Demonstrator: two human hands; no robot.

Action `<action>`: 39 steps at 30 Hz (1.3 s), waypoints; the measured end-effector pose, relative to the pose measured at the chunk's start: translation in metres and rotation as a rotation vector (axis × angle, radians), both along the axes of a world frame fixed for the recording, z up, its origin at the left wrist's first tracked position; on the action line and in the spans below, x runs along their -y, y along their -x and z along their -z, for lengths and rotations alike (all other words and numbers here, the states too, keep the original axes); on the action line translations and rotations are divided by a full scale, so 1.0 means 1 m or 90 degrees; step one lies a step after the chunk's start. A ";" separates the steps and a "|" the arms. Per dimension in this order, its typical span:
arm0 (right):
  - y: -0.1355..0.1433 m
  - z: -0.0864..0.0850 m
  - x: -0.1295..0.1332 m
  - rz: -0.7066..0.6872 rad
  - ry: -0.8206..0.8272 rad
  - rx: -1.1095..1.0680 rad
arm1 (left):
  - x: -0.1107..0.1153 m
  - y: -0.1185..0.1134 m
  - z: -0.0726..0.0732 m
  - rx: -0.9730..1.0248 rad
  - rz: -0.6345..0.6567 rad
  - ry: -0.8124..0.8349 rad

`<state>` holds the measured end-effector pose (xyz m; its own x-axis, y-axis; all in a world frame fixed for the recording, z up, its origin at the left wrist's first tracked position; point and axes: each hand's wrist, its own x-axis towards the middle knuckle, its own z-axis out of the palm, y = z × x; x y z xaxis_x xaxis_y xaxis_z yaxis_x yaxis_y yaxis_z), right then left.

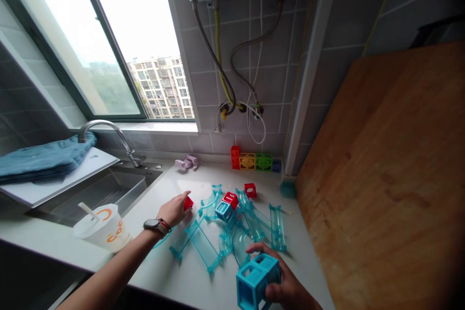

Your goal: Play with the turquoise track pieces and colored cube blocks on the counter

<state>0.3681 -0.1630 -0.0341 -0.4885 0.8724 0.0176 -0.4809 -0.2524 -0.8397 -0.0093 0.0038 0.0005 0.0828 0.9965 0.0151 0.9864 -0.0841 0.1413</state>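
Note:
My left hand [173, 213], with a watch on its wrist, reaches over the counter, its fingers closed at a small red block [188, 203] that they partly hide. In my right hand [288, 283], near the front edge, is a blue hollow block piece [256, 278] with square openings, apparently two cubes joined. Between the hands lies a loose spread of clear teal track pieces [205, 242], some straight and some curved. On them rest a light-blue cube [224, 210] and a red cube [230, 199] side by side. Another red cube [250, 190] sits just behind.
Against the back wall stands a row of red, yellow, green [264, 161] and blue blocks. A crumpled purple cloth [186, 162] lies left of it. A drink cup [105, 227] stands beside the sink [136, 186] at left; a wooden panel [385, 179] bounds the right.

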 end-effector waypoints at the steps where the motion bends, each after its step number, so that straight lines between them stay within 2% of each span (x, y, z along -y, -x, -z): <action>1: 0.000 0.001 0.000 0.005 0.002 0.003 | -0.001 -0.001 -0.002 0.009 0.011 -0.002; 6: -0.005 0.000 0.000 -0.038 0.029 0.030 | -0.009 0.000 -0.004 0.091 0.053 -0.008; 14: -0.001 0.003 0.000 -0.058 0.040 0.010 | -0.022 0.009 0.011 0.182 0.057 0.008; 17: 0.003 -0.001 0.002 -0.039 0.058 0.008 | -0.020 0.008 0.006 0.207 0.083 0.010; 19: 0.004 -0.005 0.002 -0.028 0.070 0.005 | -0.018 0.004 -0.002 0.256 0.107 -0.032; 23: 0.002 -0.009 0.000 -0.055 0.072 0.027 | -0.014 -0.018 -0.026 0.341 0.191 -0.128; 26: 0.000 -0.005 -0.002 -0.080 0.069 0.052 | -0.010 -0.048 -0.044 0.351 0.252 -0.030; 28: -0.001 0.000 -0.003 -0.095 0.069 0.051 | -0.008 -0.071 -0.051 0.310 0.311 0.033; 30: -0.001 0.004 -0.004 -0.113 0.062 0.043 | -0.008 -0.090 -0.054 0.244 0.375 0.048; 32: -0.002 0.005 -0.005 -0.122 0.055 0.040 | -0.011 -0.103 -0.051 0.179 0.405 0.046; 35: -0.002 0.001 -0.006 -0.105 0.071 0.029 | -0.015 -0.115 -0.045 0.113 0.383 0.052; 39: -0.002 -0.005 -0.006 -0.090 0.088 0.000 | -0.014 -0.126 -0.044 0.100 0.367 0.055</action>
